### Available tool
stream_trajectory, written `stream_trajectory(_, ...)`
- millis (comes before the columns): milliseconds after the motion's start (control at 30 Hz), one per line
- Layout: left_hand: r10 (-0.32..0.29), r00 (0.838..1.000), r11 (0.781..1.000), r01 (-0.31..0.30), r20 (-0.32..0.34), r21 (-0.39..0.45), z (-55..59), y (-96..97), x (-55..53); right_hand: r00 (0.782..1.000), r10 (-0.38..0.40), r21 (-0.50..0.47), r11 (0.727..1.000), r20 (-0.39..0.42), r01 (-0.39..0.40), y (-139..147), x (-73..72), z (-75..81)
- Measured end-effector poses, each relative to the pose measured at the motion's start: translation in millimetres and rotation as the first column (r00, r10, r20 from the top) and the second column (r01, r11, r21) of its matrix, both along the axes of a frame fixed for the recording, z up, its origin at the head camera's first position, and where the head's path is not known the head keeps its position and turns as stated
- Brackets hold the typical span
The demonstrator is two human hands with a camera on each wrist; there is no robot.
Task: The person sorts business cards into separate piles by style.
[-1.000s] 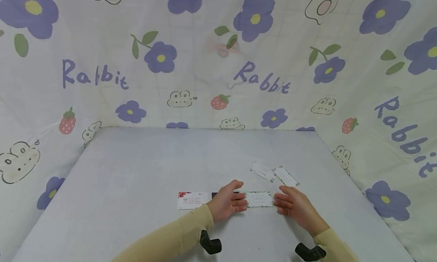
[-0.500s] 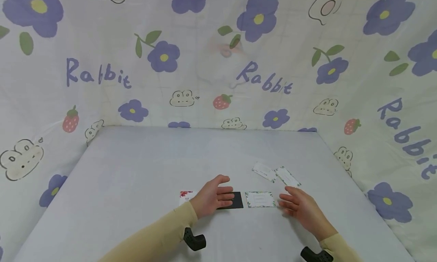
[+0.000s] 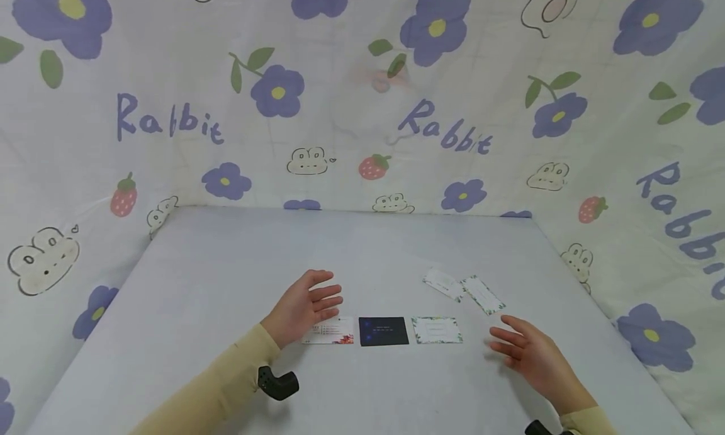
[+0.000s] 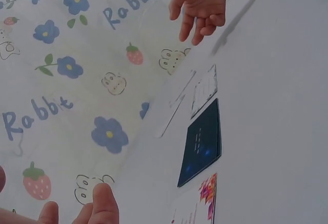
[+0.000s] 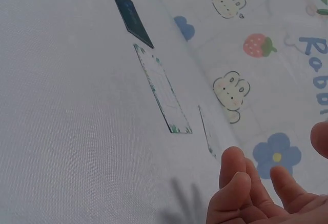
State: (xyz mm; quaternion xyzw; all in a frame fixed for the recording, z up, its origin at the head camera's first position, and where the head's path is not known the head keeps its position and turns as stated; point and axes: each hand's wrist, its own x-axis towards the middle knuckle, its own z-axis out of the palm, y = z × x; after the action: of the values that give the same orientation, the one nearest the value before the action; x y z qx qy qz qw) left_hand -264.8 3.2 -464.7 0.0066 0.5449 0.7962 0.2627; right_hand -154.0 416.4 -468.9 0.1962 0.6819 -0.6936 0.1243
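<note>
Three cards lie in a row on the white table. At the left is a white card with red flowers (image 3: 331,332), in the middle a black card (image 3: 383,331), at the right a white card with a leafy border (image 3: 437,330). My left hand (image 3: 306,306) hovers over the left card and hides part of it, fingers loosely extended and holding nothing. To the right of the row my right hand (image 3: 535,356) hangs above the table with relaxed fingers. In the left wrist view the black card (image 4: 201,142) looks like a small stack.
Behind the row, towards the right, lie two more cards: a tilted white card (image 3: 443,284) and a leafy-bordered card (image 3: 483,294). A printed curtain (image 3: 340,107) with flowers and rabbits encloses the table (image 3: 255,252) at the back and sides.
My left hand has moved left from over the black card, uncovering it, and now sits above the left card. My right hand has drawn away to the right. The cards appear unmoved.
</note>
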Motion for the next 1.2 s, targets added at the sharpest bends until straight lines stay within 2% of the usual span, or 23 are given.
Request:
stream_trajectory(267, 0.021, 0.999, 1.000, -0.021, 0.026, 0.007, 0.2, -5.9, -3.1, 0.998, -0.049, -0.026, 0.998, 0.042, 0.050, 18, 7.5, -2.1)
stream_trajectory(600, -0.005, 0.999, 1.000, 0.005, 0.032, 0.001, -3.7, 2.0, -5.7, 0.996, -0.068, -0.072, 0.995, 0.062, 0.072, 21, 14.7, -5.2)
stream_trajectory(800, -0.024, 1.000, 1.000, 0.023, 0.016, 0.014, -3.2, 10.7, -12.5, 0.995, -0.087, -0.055, 0.994, 0.058, 0.090, 20, 15.8, -5.7)
stream_trajectory(1200, -0.059, 0.998, 0.998, 0.059, 0.008, 0.032, 5.6, 34.9, -20.9, 0.994, -0.090, -0.041, 0.995, 0.056, 0.093, 25, 17.5, -5.8)
